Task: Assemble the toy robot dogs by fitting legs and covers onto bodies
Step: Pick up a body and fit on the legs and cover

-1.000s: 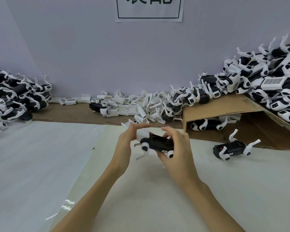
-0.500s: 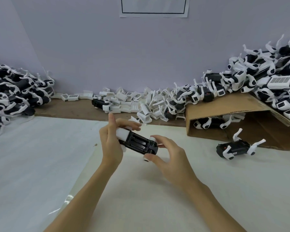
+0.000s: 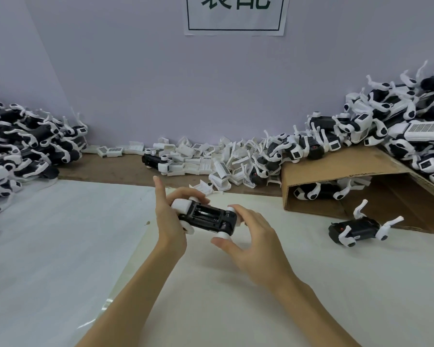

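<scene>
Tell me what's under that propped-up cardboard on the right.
Under the cardboard sheet lies one black-and-white toy robot dog with white legs. Deeper in, shadow and the cardboard hide whatever else is there.

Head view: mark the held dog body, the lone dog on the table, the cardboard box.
held dog body [image 3: 207, 216], head view, black underside
lone dog [image 3: 356, 229], head view, black torso
cardboard box [image 3: 336, 169], head view, top panel

A white paper sign with dark printed characters inside a thin rectangular border hangs on the pale lilac wall, high above the hands. A brown corrugated cardboard box lies on its side to their right, its open end facing the camera, while a glossy white sheet covers the surface to their left.
</scene>
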Motion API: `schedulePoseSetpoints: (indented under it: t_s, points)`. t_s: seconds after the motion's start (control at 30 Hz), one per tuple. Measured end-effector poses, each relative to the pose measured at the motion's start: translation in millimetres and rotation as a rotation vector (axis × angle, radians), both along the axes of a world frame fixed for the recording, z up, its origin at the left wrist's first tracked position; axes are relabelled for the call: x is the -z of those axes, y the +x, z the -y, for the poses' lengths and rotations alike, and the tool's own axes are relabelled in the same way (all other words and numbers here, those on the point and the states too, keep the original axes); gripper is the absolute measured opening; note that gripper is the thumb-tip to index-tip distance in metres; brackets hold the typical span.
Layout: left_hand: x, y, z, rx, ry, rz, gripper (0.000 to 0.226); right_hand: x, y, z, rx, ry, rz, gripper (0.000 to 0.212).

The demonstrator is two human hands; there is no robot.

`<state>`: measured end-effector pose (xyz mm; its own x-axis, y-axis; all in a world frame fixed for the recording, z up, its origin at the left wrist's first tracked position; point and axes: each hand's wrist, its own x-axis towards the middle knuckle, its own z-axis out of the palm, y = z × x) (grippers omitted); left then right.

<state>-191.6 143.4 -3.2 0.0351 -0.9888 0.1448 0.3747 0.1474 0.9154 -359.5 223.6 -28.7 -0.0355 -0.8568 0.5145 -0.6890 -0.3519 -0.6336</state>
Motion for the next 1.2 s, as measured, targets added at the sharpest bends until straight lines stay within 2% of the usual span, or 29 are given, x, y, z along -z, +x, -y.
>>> schedulePoseSetpoints:
  t_s: [0.1,0.17,0.23,0.3,0.37,0.4,0.47,0.53,0.6,0.67,0.73,0.83,0.93,1.07,1.2]
  points:
    - [-0.4,1.9,5.8,-0.056,-0.012,0.225,0.082,-0.9,2.1,5.9,-0.031,0.154,0.182,0.064]
    - [1.4,7.0,12.8,-0.059,0.025,0.251,0.074,-3.5,5.1,13.6,-0.059,0.245,0.286,0.059]
    - [5.4,12.5,20.0,-0.1,0.098,0.254,0.066,-4.8,9.5,25.6,-0.102,0.336,0.288,0.05]
    - [9.3,18.6,26.3,-0.207,0.214,0.192,0.059,-4.9,14.9,42.9,-0.171,0.428,0.326,0.042]
    - [10.2,26.7,33.7,-0.269,0.364,-0.004,0.057,-5.9,19.6,64.7,-0.194,0.471,0.426,0.049]
    - [9.3,32.2,36.6,-0.276,0.426,-0.119,0.055,-5.1,21.6,76.5,-0.165,0.445,0.412,0.045]
    - [8.2,43.3,40.6,-0.275,0.498,-0.273,0.051,1.1,22.5,101.3,-0.069,0.322,0.175,0.033]
    - [9.0,50.5,43.3,-0.277,0.519,-0.323,0.05,7.6,22.9,121.8,-0.047,0.241,-0.141,0.041]
    - [9.1,52.3,44.6,-0.274,0.531,-0.339,0.049,13.2,24.1,138.8,-0.046,0.267,-0.376,0.051]
    - [8.8,50.5,45.0,-0.262,0.54,-0.336,0.049,17.3,27.5,147.9,-0.02,0.347,-0.551,0.054]
    - [8.5,48.3,45.2,-0.253,0.543,-0.31,0.047,20.5,31.5,150.4,0.025,0.349,-0.624,0.053]
    - [8.9,46.2,44.9,-0.246,0.536,-0.288,0.046,18.3,30.9,144.4,0.089,0.2,-0.573,0.047]
    - [6.1,43.3,43.8,-0.249,0.536,-0.268,0.045,14.2,22.0,129.5,0.052,0.081,-0.479,0.043]
    - [4.2,40.4,40.3,-0.26,0.518,-0.222,0.045,9.6,4.5,98.1,0.011,-0.069,-0.321,0.026]
    - [3.9,34.3,35.4,-0.254,0.513,-0.192,0.045,5.9,-12.4,66.1,0.065,-0.095,-0.121,0.024]
